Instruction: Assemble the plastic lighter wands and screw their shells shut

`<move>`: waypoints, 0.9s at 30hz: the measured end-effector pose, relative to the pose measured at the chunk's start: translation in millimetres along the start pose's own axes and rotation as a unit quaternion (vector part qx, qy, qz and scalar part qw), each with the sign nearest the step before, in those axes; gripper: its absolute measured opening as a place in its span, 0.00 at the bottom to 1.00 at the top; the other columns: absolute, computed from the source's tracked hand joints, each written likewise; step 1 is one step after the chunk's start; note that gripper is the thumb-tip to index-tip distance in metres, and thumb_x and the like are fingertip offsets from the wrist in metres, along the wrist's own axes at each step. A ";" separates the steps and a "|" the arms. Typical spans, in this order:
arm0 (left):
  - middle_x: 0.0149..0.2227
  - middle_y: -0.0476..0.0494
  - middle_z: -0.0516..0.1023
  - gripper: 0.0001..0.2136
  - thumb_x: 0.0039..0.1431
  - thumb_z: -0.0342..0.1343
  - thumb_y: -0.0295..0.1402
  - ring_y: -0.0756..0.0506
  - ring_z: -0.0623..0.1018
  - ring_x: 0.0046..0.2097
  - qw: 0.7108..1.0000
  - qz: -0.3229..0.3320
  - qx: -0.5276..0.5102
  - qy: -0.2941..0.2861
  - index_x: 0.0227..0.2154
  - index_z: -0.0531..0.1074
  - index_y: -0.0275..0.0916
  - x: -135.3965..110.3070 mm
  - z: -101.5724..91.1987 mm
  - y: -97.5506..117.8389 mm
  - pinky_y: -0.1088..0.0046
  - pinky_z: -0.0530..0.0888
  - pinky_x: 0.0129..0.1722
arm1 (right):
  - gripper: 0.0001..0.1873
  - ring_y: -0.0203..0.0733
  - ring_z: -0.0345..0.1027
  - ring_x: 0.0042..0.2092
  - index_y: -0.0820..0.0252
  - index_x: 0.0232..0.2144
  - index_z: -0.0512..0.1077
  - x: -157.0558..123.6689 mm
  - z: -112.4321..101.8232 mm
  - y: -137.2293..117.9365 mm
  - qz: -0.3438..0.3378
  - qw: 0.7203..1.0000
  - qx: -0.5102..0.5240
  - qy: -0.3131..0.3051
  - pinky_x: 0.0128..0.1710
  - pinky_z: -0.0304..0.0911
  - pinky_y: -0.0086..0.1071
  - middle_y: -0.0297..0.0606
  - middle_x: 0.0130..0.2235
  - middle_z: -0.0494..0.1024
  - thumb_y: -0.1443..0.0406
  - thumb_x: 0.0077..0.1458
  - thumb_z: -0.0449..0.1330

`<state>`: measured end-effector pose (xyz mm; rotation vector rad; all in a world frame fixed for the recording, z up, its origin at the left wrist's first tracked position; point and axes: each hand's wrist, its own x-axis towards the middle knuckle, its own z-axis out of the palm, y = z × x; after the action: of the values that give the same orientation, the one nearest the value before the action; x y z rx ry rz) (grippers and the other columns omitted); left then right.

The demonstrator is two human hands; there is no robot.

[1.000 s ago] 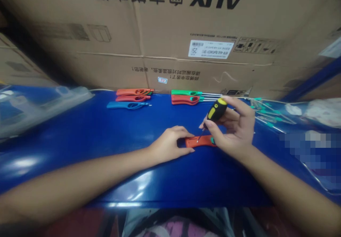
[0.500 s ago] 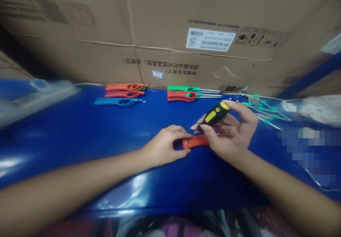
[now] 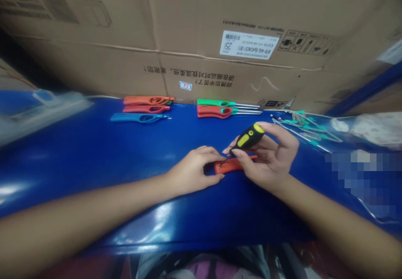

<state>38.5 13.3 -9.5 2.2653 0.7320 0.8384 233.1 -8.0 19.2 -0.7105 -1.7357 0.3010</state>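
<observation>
An orange lighter body (image 3: 230, 164) lies flat on the blue table (image 3: 94, 157). My left hand (image 3: 194, 172) presses down on its left end with curled fingers. My right hand (image 3: 266, 155) grips a black and yellow screwdriver (image 3: 247, 138), tilted down to the left, with its thin tip resting on the orange body. Part of the orange body is hidden under both hands.
Two orange lighters (image 3: 147, 101) and a blue lighter (image 3: 138, 118) lie at the back left. A green lighter (image 3: 216, 103) and an orange lighter (image 3: 213, 112) lie at the back centre. Loose metal rods with teal tips (image 3: 306, 126) are at the right. A large cardboard box (image 3: 201, 36) stands behind; a clear bag (image 3: 40, 111) lies left.
My right hand has tilted the screwdriver lower and shifted it slightly left along the orange body. My left hand has stayed on the body. The camera view dropped a little.
</observation>
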 end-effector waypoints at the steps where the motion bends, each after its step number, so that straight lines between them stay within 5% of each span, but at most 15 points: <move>1: 0.44 0.42 0.81 0.14 0.56 0.64 0.30 0.42 0.79 0.47 1.000 -0.001 -0.002 0.000 0.46 0.77 0.38 0.1 -0.1 0.5 0.64 0.75 0.50 | 0.36 0.43 0.79 0.40 0.45 0.61 0.56 -0.3 -0.4 1.3 -0.007 1.000 -0.001 -0.007 0.33 0.82 0.39 0.44 0.56 0.71 0.72 0.56 0.66; 10: 0.42 0.43 0.79 0.12 0.56 0.64 0.30 0.43 0.78 0.45 1.000 -0.001 -0.003 -0.004 0.43 0.78 0.38 0.8 -0.1 0.2 0.65 0.75 0.50 | 0.35 0.52 0.77 0.51 0.47 0.61 0.58 9.2 -10.8 -5.9 -0.043 0.996 -0.002 -0.077 0.42 0.80 0.47 0.45 0.54 0.74 0.74 0.56 0.62; 19: 0.42 0.44 0.79 0.13 0.56 0.64 0.29 0.43 0.78 0.45 1.000 -0.006 -0.003 -0.010 0.44 0.78 0.40 0.8 -1.5 2.6 0.64 0.75 0.50 | 0.38 0.48 0.76 0.41 0.44 0.60 0.63 18.6 -18.9 -7.6 -0.114 0.982 -0.130 -0.070 0.37 0.77 0.42 0.38 0.44 0.79 0.69 0.50 0.71; 24: 0.42 0.43 0.79 0.13 0.56 0.64 0.30 0.43 0.78 0.45 1.000 0.000 0.004 -0.002 0.45 0.77 0.37 1.1 -0.9 2.9 0.65 0.75 0.50 | 0.33 0.49 0.74 0.53 0.44 0.65 0.58 18.2 -17.5 -10.2 -0.010 0.992 -0.049 -0.115 0.47 0.76 0.45 0.41 0.58 0.72 0.71 0.61 0.59; 27: 0.42 0.42 0.79 0.13 0.56 0.64 0.30 0.43 0.78 0.45 1.000 0.004 0.010 -0.004 0.45 0.77 0.36 1.2 -0.8 2.7 0.65 0.75 0.49 | 0.34 0.48 0.76 0.48 0.43 0.63 0.62 17.7 -18.0 -7.6 -0.029 0.993 -0.078 -0.081 0.46 0.77 0.44 0.39 0.56 0.74 0.69 0.58 0.64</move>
<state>39.5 12.5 -6.7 2.2899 0.7300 0.8284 245.3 -6.2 42.5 -0.7639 -1.9466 0.1899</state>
